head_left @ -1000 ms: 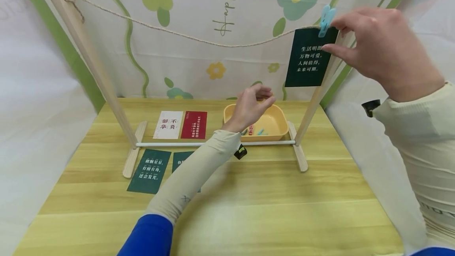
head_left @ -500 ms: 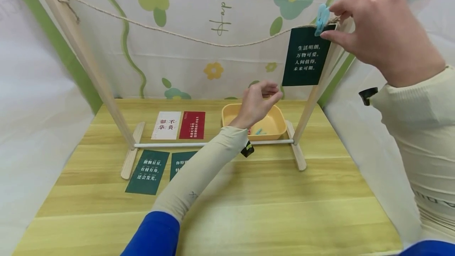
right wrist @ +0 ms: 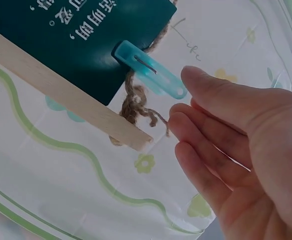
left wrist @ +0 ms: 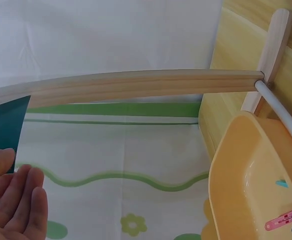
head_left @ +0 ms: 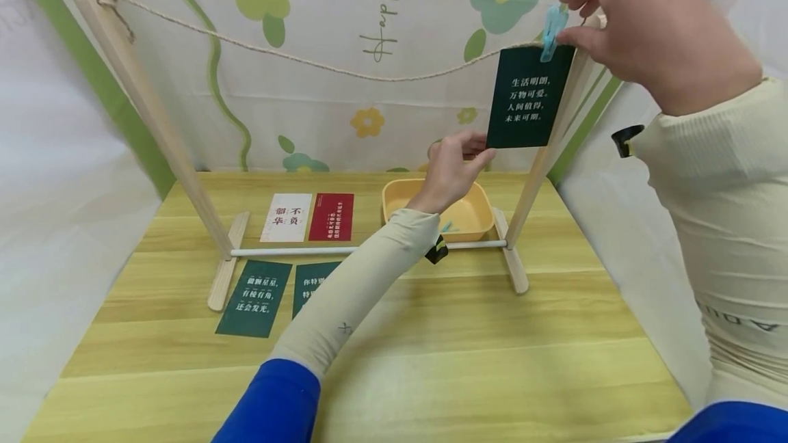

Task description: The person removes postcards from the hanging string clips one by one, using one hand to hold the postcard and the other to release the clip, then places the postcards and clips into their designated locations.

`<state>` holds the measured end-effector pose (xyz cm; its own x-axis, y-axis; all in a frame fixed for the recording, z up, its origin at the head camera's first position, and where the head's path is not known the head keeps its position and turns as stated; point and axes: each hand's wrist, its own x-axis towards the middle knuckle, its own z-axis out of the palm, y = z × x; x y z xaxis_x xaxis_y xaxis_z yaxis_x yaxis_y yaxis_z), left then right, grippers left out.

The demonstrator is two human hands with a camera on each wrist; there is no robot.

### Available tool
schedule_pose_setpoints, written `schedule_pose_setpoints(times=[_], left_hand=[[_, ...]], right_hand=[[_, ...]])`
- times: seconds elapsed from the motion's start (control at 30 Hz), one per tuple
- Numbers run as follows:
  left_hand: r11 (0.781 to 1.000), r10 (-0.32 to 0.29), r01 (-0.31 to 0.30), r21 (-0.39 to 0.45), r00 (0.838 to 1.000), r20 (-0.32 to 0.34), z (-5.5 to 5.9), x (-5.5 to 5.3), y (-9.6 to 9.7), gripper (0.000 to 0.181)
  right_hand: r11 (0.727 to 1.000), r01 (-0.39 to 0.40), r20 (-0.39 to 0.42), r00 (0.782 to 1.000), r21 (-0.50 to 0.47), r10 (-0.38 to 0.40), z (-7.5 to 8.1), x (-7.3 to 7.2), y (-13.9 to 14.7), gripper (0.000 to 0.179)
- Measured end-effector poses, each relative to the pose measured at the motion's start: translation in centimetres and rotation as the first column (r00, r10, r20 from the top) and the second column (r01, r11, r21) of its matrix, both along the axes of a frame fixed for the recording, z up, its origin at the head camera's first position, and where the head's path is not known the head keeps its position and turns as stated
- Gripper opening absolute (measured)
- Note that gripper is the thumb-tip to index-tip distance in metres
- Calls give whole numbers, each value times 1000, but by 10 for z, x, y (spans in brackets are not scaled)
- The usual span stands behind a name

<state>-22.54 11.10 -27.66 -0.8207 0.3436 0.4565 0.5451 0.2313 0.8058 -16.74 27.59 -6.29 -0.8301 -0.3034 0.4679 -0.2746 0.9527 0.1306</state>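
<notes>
A dark green card (head_left: 529,98) with white writing hangs from a twine line (head_left: 369,77) near the right post. A light blue clothespin (head_left: 553,33) clips its top edge to the twine. My right hand (head_left: 667,33) is beside the clothespin's handle end; in the right wrist view, thumb and fingers (right wrist: 205,145) are spread apart, just off the clip (right wrist: 148,70). My left hand (head_left: 452,169) is at the card's lower left corner. In the left wrist view, its thumb overlaps the card (left wrist: 6,130), pinching the corner against a finger, though the contact is partly hidden.
A wooden frame (head_left: 144,101) with a white crossbar (head_left: 295,251) stands on the table (head_left: 492,361). Behind the bar is a yellow tray (head_left: 474,214) holding several clothespins. A white card (head_left: 286,217), a red card (head_left: 331,216) and two green cards (head_left: 255,299) lie at left.
My left hand has moved up and right from above the tray to the card's corner. My right hand has shifted around the clothespin's handle, and the clothespin has turned slightly on the twine.
</notes>
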Motion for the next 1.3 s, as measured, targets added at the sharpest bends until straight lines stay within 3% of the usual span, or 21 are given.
schedule_pose_setpoints(times=[0.27, 0.57, 1.07, 1.3], left_hand=[[1000, 25, -26, -7, 999, -36, 1, -1, 1, 22], [999, 43, -43, -3, 997, -62, 2, 0, 0, 20], [998, 58, -59, -18, 997, -46, 6, -2, 4, 21], [999, 50, -51, -19, 997, -53, 7, -1, 7, 21]], right_hand=[[999, 27, 140, 990, 37, -32, 11, -12, -3, 44], [991, 105, 330, 936, 83, -127, 20, -32, 1, 52], [997, 68, 381, 921, 41, -79, 25, -37, 5, 37], [995, 98, 383, 918, 28, -101, 26, -37, 7, 32]])
